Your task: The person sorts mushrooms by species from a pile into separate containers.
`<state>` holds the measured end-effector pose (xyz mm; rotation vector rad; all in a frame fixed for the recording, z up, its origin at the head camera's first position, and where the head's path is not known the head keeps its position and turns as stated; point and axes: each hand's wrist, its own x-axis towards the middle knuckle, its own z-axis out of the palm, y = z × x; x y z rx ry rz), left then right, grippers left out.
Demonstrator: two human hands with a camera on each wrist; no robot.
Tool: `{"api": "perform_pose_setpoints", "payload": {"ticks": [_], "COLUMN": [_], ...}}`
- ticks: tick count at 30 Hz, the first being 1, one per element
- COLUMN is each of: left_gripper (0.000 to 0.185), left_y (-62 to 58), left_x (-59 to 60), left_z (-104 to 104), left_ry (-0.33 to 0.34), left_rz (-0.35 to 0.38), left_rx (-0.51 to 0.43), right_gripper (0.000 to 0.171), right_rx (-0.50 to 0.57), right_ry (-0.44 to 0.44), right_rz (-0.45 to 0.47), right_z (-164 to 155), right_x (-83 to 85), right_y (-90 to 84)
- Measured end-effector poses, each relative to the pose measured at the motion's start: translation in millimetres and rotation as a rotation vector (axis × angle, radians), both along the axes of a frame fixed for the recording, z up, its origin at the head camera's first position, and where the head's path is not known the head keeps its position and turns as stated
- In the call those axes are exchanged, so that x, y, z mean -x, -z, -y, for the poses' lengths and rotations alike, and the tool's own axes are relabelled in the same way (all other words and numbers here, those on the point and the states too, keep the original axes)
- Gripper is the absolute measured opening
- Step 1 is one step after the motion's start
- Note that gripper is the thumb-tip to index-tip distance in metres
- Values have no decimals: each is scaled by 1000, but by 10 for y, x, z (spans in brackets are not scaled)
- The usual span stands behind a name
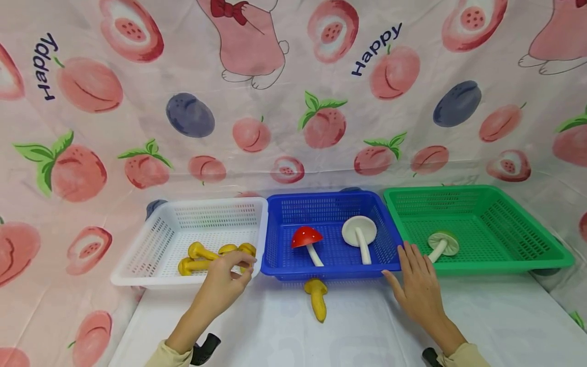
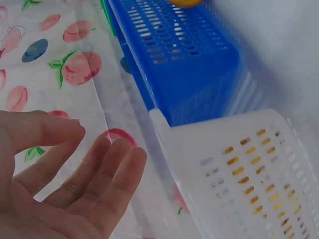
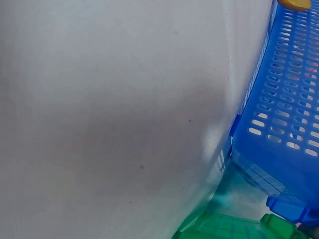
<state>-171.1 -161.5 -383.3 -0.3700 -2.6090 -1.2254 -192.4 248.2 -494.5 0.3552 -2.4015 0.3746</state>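
Observation:
My left hand (image 1: 231, 275) hovers over the front right corner of the white basket (image 1: 151, 255). Its fingers are loosely bent and, as the left wrist view shows, the left hand (image 2: 94, 169) holds nothing. Just beyond it, several yellow mushrooms (image 1: 202, 257) lie in that basket. Another yellow mushroom (image 1: 317, 299) lies on the table in front of the blue basket (image 1: 330, 206). My right hand (image 1: 415, 283) rests flat on the table with straight fingers, its tips at the blue basket's front right corner. The right wrist view does not show the hand.
The blue basket holds a red-capped mushroom (image 1: 307, 242) and a white mushroom (image 1: 359, 234). A green basket (image 1: 504, 224) on the right holds one pale mushroom (image 1: 442, 244). A fruit-print cloth (image 1: 293, 102) hangs behind the baskets and down the sides. The white tabletop (image 1: 504, 321) runs along the front.

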Motion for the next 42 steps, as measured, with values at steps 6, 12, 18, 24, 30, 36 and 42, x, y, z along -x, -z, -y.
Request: {"api": "perform_pose_setpoints", "payload": {"ticks": [6, 12, 18, 24, 30, 36, 42], "left_gripper": [20, 21, 18, 16, 15, 17, 22], "left_y": [54, 90, 175, 298, 419, 543, 716], "left_x": [-19, -22, -6, 15, 13, -6, -6], "left_z": [-142, -276, -360, -458, -554, -677, -789], "left_ry": [20, 73, 116, 154, 185, 198, 208], "left_rz": [17, 37, 38, 74, 108, 140, 149], "left_rx": [2, 8, 23, 19, -6, -34, -100], "right_gripper": [73, 73, 74, 76, 77, 76, 77], "right_rx": [2, 4, 7, 4, 0, 6, 9], "right_ry": [3, 9, 7, 11, 11, 7, 7], "right_rz": [6, 6, 4, -11, -16, -16, -20], "right_z": [-18, -18, -6, -7, -3, -5, 4], "right_x": [3, 5, 3, 1, -1, 2, 13], "right_y": [8, 21, 28, 27, 24, 22, 32]}}
